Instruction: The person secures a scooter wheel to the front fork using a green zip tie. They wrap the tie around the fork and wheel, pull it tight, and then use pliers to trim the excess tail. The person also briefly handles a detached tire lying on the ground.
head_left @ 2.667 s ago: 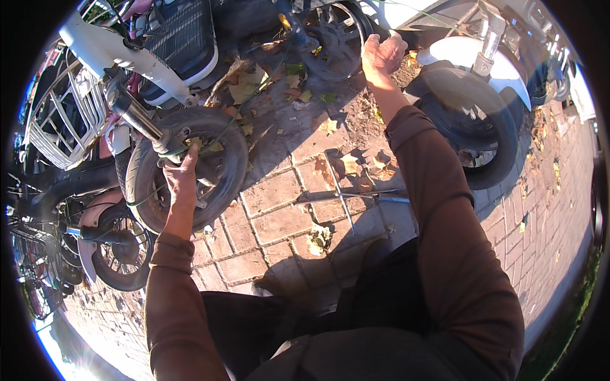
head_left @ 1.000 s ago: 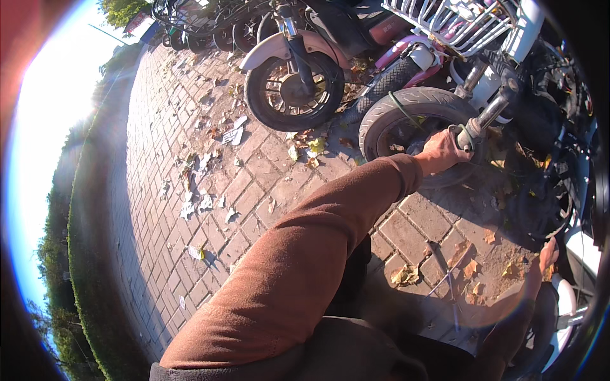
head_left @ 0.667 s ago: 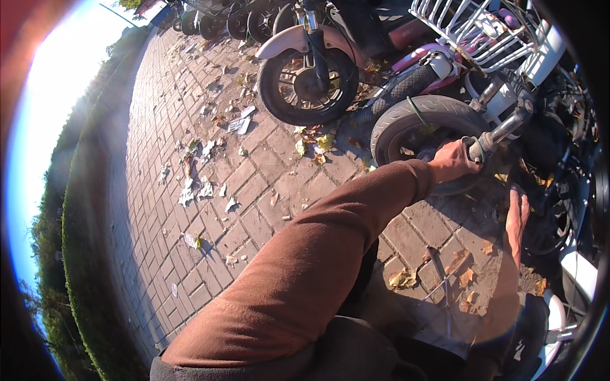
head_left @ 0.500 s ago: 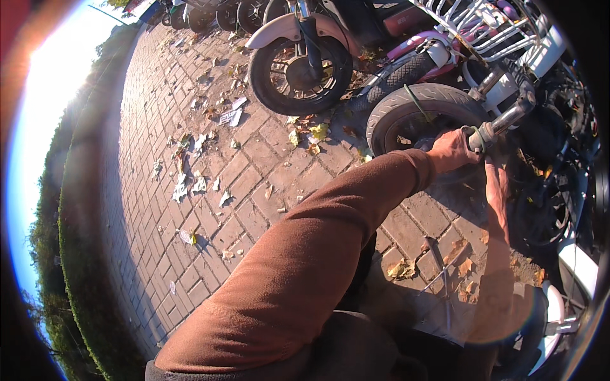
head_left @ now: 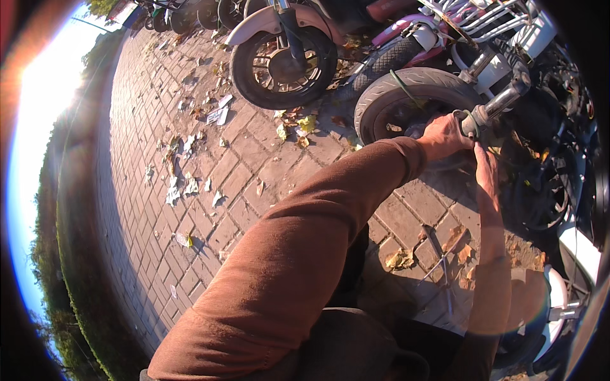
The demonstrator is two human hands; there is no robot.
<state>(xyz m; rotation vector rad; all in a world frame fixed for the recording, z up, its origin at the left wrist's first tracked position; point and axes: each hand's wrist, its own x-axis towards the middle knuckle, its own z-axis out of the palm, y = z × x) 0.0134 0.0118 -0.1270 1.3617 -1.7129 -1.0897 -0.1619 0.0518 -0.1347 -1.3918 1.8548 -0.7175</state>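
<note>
At the lower end of a grey metal fork leg [head_left: 507,96], my left hand [head_left: 443,135] is curled closed against the metal. A thin green cord [head_left: 471,122] loops around that end. My right hand [head_left: 487,166] reaches up from below to the same spot, its fingers drawn together near the loop; what they pinch is hidden. Beside my left hand is the black-tyred wheel [head_left: 406,89] held by this fork. A second green band [head_left: 406,87] crosses its tyre.
A pink scooter front wheel [head_left: 284,66] stands further left, with a knobby tyre [head_left: 387,62] and a white wire basket [head_left: 489,19] behind. Dark cables and frame parts [head_left: 553,190] crowd the right. Dry leaves [head_left: 400,259] and paper scraps [head_left: 218,114] lie on the brick paving [head_left: 254,171].
The whole view has shifted slightly, so the ground and wheels sit a little further left and up. Both hands stay at the fork end.
</note>
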